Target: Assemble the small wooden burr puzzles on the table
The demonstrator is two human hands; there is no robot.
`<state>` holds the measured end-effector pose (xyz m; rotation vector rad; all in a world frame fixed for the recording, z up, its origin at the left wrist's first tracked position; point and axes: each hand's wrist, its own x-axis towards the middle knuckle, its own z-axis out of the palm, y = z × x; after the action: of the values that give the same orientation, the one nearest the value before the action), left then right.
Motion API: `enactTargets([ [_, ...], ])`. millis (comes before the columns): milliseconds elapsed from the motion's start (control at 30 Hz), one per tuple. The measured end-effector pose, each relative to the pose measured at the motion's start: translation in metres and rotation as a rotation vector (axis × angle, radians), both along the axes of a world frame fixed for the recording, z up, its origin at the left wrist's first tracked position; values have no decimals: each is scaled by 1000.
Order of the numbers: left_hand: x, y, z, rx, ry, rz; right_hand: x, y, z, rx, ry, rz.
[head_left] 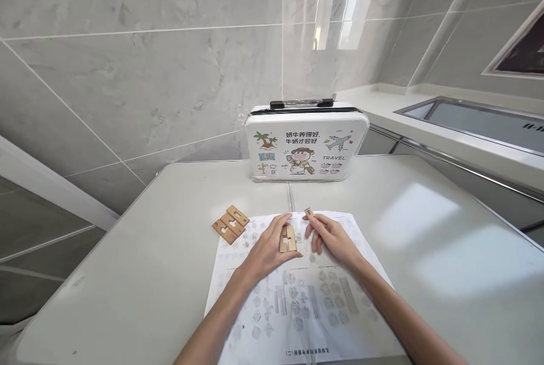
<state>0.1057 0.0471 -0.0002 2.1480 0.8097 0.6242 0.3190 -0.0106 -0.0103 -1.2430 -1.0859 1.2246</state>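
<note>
My left hand (272, 245) is curled around a small block of light wooden puzzle pieces (291, 239) with a cross-shaped gap in the middle. Its thumb lies along the near edge and its fingers along the far side. Between thumb and fingertips, my right hand (329, 236) pinches a small wooden piece (309, 213) with a dark mark on its face. The two hands are apart, over a printed instruction sheet (306, 331). Left of them lie several flat wooden pieces with cut-outs (230, 224), side by side, partly at the sheet's edge.
A white carry case (306, 144) with cartoon prints and a black handle stands at the back of the white table (127, 274). Grey tiled wall (170, 81) rises behind. To the right runs a counter (450, 121) with a dark glossy panel set in it.
</note>
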Motion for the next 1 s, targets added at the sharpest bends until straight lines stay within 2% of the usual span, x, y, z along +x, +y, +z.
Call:
enactTargets([
  [67,-1,2,-2,22,42,-31,3,-2,1,14,-32,-60],
  [167,-7,4,-1,143,93,-5,4,-7,6,21,-51,-88],
  [267,-18,5,5,264,152,49,2,-11,9,21,26,-55],
  [333,-23,5,9,280,178,70,1,-12,8,12,124,-5],
  [400,-23,3,14,190,160,96,0,-13,7,-20,255,62],
  [500,-16,-2,19,-142,-21,151,-2,-15,8,-52,411,143],
  [567,-10,-7,19,-369,-194,132,-2,-17,8,-37,428,185],
  [633,-6,-11,18,-496,-305,83,-3,-19,8,-12,410,214],
  [733,-4,-15,15,-511,-329,46,-5,-19,5,30,343,203],
  [900,-1,-21,15,-440,-256,90,-9,-17,0,79,170,154],
  [1000,1,-23,16,-386,-204,113,-11,-17,0,80,106,187],
])
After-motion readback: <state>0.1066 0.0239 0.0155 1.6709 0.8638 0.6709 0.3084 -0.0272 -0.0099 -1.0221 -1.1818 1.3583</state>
